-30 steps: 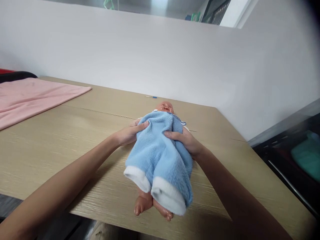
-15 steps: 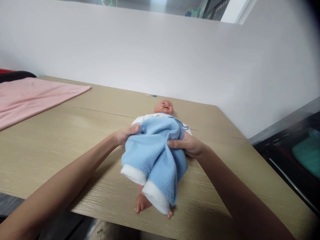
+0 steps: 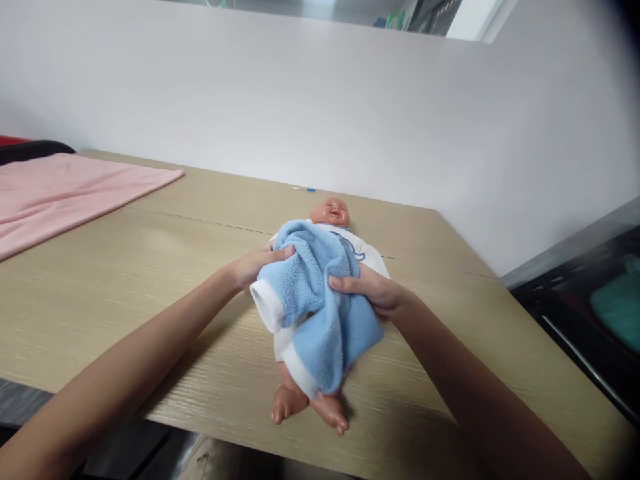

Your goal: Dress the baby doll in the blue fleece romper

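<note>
Both my hands grip a pair of fuzzy light-blue doll pants [image 3: 320, 287] with white cuffs, held bunched over a baby doll. My left hand [image 3: 257, 265] pinches the left side, thumb on top. On the other side, my right hand [image 3: 373, 287] clasps the fabric with its thumb across the front; its fingers are hidden behind the cloth. The doll [image 3: 331, 212] lies on its back, head toward the wall, in a white top [image 3: 373, 257] with blue trim. Its bare feet [image 3: 290, 403] stick out below the pants, near the table's front edge.
The wooden table [image 3: 175, 280] meets a white wall [image 3: 300, 100] at the back. A pink cloth [image 3: 75, 190] lies at the far left. Near the wall is a small pen-like item with a blue end [image 3: 310, 190]. A black container [image 3: 565, 320] stands beyond the right edge.
The pants have been gathered up toward the doll's chest, and the left leg's cuff has swung up and left. More of the doll's feet and white clothing shows.
</note>
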{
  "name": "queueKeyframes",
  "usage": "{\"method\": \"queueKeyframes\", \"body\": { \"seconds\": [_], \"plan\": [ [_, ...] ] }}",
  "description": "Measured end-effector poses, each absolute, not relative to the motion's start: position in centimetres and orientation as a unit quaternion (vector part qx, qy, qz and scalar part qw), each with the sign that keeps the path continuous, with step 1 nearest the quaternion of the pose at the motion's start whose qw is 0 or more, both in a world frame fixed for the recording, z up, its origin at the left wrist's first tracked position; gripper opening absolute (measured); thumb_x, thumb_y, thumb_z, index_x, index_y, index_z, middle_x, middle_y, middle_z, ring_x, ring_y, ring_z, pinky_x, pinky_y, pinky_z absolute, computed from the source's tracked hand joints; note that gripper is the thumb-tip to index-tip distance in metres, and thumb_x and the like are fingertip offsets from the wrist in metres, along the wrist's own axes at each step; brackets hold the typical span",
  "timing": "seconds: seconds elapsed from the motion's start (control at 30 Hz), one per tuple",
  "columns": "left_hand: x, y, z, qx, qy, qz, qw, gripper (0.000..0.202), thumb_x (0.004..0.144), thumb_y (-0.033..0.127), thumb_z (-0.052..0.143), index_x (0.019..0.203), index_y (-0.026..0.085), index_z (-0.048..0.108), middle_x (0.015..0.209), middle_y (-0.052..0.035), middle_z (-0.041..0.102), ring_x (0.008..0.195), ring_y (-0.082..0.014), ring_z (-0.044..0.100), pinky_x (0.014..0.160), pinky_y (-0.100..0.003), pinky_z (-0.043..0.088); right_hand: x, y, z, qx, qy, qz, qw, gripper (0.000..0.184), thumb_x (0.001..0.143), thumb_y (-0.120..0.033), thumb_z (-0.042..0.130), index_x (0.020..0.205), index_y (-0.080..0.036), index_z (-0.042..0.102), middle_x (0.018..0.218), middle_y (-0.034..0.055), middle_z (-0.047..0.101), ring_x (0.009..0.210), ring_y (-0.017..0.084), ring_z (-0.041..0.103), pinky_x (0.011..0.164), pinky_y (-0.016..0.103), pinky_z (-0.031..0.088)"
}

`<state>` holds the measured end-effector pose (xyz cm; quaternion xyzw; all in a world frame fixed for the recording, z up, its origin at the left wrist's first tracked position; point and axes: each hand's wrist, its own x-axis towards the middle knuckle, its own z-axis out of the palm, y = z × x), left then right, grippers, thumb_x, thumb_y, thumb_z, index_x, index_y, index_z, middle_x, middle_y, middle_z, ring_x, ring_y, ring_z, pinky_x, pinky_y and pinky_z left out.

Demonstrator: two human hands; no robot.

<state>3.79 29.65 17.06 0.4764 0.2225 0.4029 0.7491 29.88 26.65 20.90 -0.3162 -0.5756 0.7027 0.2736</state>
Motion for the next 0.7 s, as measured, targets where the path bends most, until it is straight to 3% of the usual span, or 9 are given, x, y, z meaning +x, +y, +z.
{"method": "queueKeyframes", "body": {
  "seconds": [0.17, 0.3, 0.43, 0.57, 0.63, 0.7],
  "plan": [
    [4.7, 29.3, 17.1, 0.500, 0.257, 0.415, 0.715, 0.079, 0.074, 0.072, 0.094, 0.127, 0.017, 0.076, 0.117, -0.0120, 0.083, 0.107, -0.0297, 0.079, 0.098, -0.041, 0.062, 30.4, 27.0, 21.3, -0.308, -0.651, 0.668, 0.189, 0.091, 0.065, -0.061, 0.104, 0.141, -0.021, 0.073, 0.147, 0.0126, 0.075, 0.143, 0.036, 0.066, 0.129, 0.054, 0.046],
    [5.2, 28.9, 17.5, 0.516, 0.256, 0.401, 0.713, 0.070, 0.078, 0.070, 0.092, 0.124, 0.019, 0.078, 0.118, -0.0096, 0.083, 0.112, -0.0287, 0.079, 0.098, -0.037, 0.062, 30.5, 26.9, 21.6, -0.306, -0.662, 0.667, 0.152, 0.088, 0.064, -0.057, 0.105, 0.139, -0.021, 0.075, 0.140, 0.0119, 0.079, 0.140, 0.037, 0.068, 0.127, 0.054, 0.048],
    [5.2, 28.9, 18.1, 0.519, 0.193, 0.375, 0.744, 0.062, 0.084, 0.060, 0.092, 0.127, 0.017, 0.078, 0.104, -0.0088, 0.084, 0.096, -0.0250, 0.080, 0.092, -0.034, 0.063, 30.0, 26.6, 21.2, -0.285, -0.591, 0.709, 0.259, 0.069, 0.069, -0.050, 0.103, 0.127, -0.022, 0.079, 0.131, 0.0084, 0.083, 0.122, 0.030, 0.078, 0.118, 0.046, 0.057],
    [4.8, 29.7, 17.6, 0.494, 0.148, 0.373, 0.771, 0.051, 0.076, 0.055, 0.099, 0.101, 0.014, 0.082, 0.079, -0.0037, 0.079, 0.073, -0.0152, 0.074, 0.078, -0.024, 0.062, 29.6, 26.9, 20.6, -0.295, -0.488, 0.740, 0.357, 0.049, 0.068, -0.047, 0.103, 0.105, -0.021, 0.083, 0.111, 0.0059, 0.087, 0.097, 0.027, 0.082, 0.098, 0.041, 0.067],
    [4.6, 29.9, 17.2, 0.484, 0.124, 0.383, 0.777, 0.050, 0.069, 0.054, 0.103, 0.093, 0.015, 0.082, 0.076, -0.0029, 0.077, 0.071, -0.0146, 0.073, 0.076, -0.022, 0.062, 29.5, 27.2, 20.3, -0.303, -0.455, 0.746, 0.381, 0.042, 0.067, -0.044, 0.101, 0.097, -0.020, 0.083, 0.100, 0.0044, 0.087, 0.088, 0.024, 0.081, 0.094, 0.039, 0.067],
    [4.4, 29.9, 16.9, 0.487, 0.108, 0.393, 0.773, 0.052, 0.069, 0.052, 0.103, 0.099, 0.016, 0.082, 0.079, -0.0037, 0.078, 0.076, -0.0167, 0.076, 0.079, -0.023, 0.063, 29.4, 27.5, 20.0, -0.302, -0.439, 0.754, 0.383, 0.038, 0.067, -0.042, 0.100, 0.093, -0.020, 0.083, 0.091, 0.0027, 0.085, 0.081, 0.022, 0.079, 0.090, 0.037, 0.067]
  ]
}}
